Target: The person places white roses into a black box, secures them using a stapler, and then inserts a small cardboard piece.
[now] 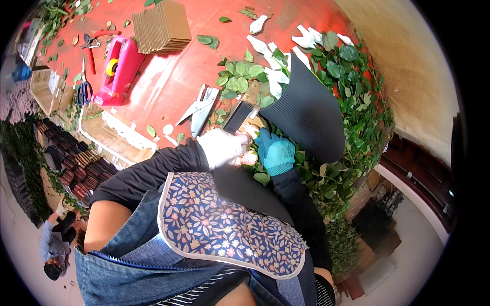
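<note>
My left hand (224, 148), in a white glove, has its fingers closed at a small group of pale pink roses (249, 157). Close by on the right, my right hand (276, 150) wears a teal glove; its bent fingers reach the same roses, and what they grip is partly hidden. A dark corrugated sheet (306, 111) curves up beside my right hand. Beyond it lie flower heads in white sleeves (275, 82), with green stems. Another dark sheet (249, 187) lies between the roses and my floral apron (226, 222).
Plier stapler (201, 109), pink tape dispenser (119, 74), scissors (84, 86), pruning shears (91, 43) and stacked cardboard (162, 28) are on the red tabletop (160, 84). A plastic basket (111, 141) sits at its near edge. Leafy stems (352, 111) heap up right. A person (57, 244) is at lower left.
</note>
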Demonstrator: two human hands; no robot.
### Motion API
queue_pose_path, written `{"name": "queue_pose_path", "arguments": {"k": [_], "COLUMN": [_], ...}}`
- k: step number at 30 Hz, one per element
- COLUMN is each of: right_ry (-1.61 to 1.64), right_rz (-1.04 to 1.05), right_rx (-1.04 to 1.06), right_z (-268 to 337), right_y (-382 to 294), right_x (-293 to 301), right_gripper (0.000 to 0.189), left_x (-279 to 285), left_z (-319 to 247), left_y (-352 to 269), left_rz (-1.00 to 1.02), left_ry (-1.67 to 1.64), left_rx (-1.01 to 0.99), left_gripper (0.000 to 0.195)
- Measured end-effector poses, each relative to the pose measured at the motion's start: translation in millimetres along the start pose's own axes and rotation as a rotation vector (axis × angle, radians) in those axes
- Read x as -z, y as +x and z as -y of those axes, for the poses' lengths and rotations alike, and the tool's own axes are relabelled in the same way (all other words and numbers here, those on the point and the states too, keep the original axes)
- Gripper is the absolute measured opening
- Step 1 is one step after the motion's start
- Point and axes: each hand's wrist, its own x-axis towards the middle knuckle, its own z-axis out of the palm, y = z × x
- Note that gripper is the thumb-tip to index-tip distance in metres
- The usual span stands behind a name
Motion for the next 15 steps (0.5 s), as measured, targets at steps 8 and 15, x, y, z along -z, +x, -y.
{"name": "queue_pose_path", "arguments": {"k": [8, 15], "right_ry": [0.424, 0.699], "right_rz": [-0.047, -0.056], "right_rx": [-0.119, -0.044], "right_z": [-7, -33], "right_y": [-6, -20], "right_x": [-2, 5], "right_gripper": [0.023, 0.031], "left_x": [0, 9], "left_z": [-3, -6], "left_y": [-4, -2], "left_rz": [-0.074, -0.010], "left_ry": [-0.328, -0.343], "left_rx": [0.107, 0.138], "left_gripper": [0.030, 0.021]}}
